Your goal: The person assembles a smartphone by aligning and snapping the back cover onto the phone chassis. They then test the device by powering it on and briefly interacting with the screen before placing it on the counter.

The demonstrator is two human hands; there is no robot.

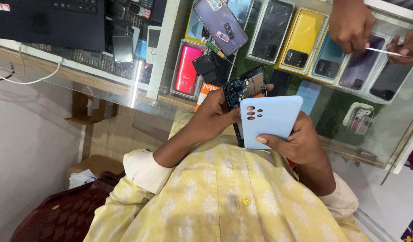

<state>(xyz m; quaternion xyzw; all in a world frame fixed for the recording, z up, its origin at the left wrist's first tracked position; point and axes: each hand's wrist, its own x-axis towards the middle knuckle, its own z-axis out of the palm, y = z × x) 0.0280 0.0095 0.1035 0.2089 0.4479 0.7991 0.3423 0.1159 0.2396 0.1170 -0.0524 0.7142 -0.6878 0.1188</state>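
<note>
Right hand (pixel 300 141): wraps the pale blue back cover (pixel 271 121), thumb across its lower edge, holding it over the phone.
Left hand (pixel 213 116): closed on the opened phone (pixel 243 87), steadying its exposed board side up.
Both: held close above the lap, before the glass counter (pixel 139 96).
Beyond: a screwdriver (pixel 217 50) and boxed phones (pixel 302 38) lie in the case; another person's hands (pixel 352 24) work at the top right.

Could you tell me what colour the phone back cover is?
Light blue back cover, clearest in the head view.
</note>
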